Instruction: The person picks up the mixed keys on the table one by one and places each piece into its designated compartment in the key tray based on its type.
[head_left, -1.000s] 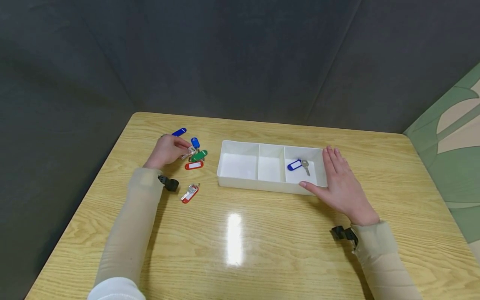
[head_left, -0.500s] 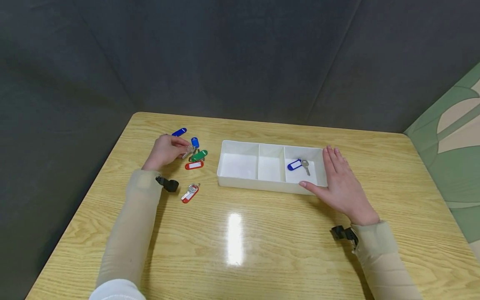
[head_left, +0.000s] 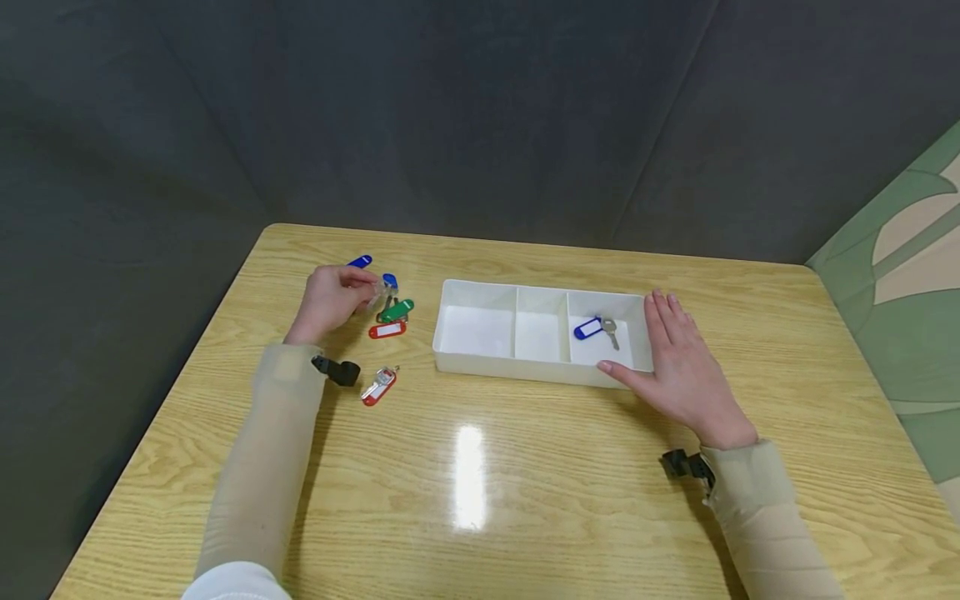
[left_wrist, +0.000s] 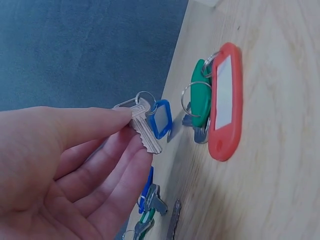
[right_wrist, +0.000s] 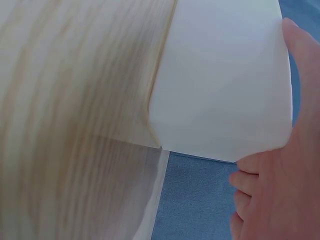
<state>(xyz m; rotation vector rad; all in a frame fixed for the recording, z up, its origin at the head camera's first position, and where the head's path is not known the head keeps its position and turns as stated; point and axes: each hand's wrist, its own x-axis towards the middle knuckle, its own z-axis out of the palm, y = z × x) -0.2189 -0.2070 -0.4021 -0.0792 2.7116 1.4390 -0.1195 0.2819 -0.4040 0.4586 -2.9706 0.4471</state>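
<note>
My left hand (head_left: 333, 298) pinches a silver key (left_wrist: 146, 131) between thumb and fingers. A ring joins the key to a blue key tag (left_wrist: 161, 119), which hangs beside the fingertips. Just right of this hand lie a green key tag (head_left: 397, 311) and a red key tag (head_left: 387, 331) with a white label. Another blue key tag (head_left: 360, 262) shows partly behind the hand. My right hand (head_left: 693, 379) rests on the right end of a white three-part tray (head_left: 487, 364), fingers straight along the end wall and thumb at the front rim.
In the tray's right compartment lie a blue-tagged label (head_left: 588, 327) and its key (head_left: 610, 332). A red-tagged key (head_left: 379, 386) lies apart, nearer the front of the wooden table (head_left: 570, 483). A dark curtain (head_left: 480, 125) hangs behind the table's far edge.
My left hand has drawn slightly back with the key, and the attached blue tag has shifted a little, away from the green tag. The right hand and the tray stay put.
</note>
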